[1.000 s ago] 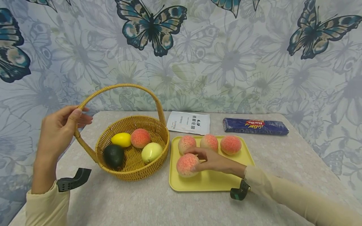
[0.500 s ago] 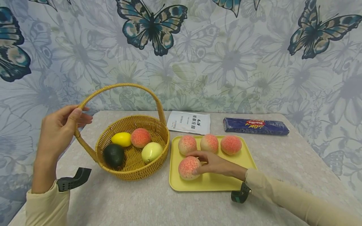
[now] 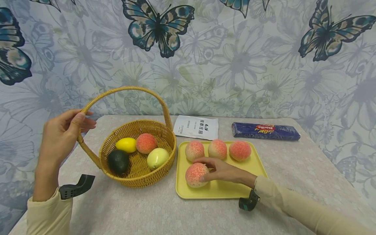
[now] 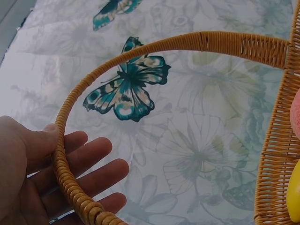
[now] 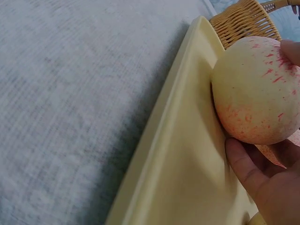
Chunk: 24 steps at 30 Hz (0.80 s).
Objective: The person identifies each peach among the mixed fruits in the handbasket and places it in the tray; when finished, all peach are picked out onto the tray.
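Observation:
My left hand (image 3: pixel 60 137) pinches the side of the wicker basket's handle (image 3: pixel 129 88) between thumb and fingers; in the left wrist view the fingertips (image 4: pixel 115 171) reach past it. Inside the basket (image 3: pixel 141 182) lie a lemon (image 3: pixel 126 145), a peach (image 3: pixel 146 143), a dark green avocado (image 3: pixel 118 162) and a pale yellow-green fruit (image 3: pixel 158 159). My right hand (image 3: pixel 218 169) holds a pink-and-cream peach (image 3: pixel 196 175) at the front left of the yellow tray (image 3: pixel 226 192), thumb on its near side. In the right wrist view this peach (image 5: pixel 255 93) sits low on the tray.
Three more peaches stand along the tray's back, the rightmost peach (image 3: pixel 240 150) being reddest. Behind the tray lie a white printed packet (image 3: pixel 196 127) and a blue Barilla box (image 3: pixel 265 131). A patterned cloth (image 3: pixel 235 81) hangs behind the table.
From the first frame, my right hand and the peach have shifted slightly right and down onto the tray. They barely differ over the last half second. My left hand keeps its place on the handle.

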Available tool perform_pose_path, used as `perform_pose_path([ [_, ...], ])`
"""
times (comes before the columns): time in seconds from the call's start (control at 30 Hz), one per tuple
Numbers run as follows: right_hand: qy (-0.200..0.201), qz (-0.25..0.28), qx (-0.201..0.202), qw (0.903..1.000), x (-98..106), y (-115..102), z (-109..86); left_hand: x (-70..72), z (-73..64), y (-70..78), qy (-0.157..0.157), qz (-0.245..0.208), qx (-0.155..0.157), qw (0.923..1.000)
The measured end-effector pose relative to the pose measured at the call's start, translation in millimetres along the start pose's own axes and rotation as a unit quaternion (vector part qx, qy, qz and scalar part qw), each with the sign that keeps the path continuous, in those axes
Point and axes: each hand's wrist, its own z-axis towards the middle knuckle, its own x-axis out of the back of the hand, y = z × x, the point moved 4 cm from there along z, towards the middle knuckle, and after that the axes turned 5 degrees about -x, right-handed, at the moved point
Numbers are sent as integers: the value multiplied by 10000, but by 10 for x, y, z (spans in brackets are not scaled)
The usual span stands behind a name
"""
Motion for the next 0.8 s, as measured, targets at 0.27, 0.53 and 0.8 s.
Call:
perform_pose_path([
  [0.27, -153, -145, -129, 9997, -6, -18, -19, 3, -9, -17, 4, 21, 32, 10000],
  [0.53, -191, -91, -217, 9995, -11, -17, -30, 4, 3, -3, 16, -38, -26, 10000],
  [0.8, -182, -122, -226, 9995, -7, -27, -31, 7, 8, 7, -4, -96, -2, 10000],
])
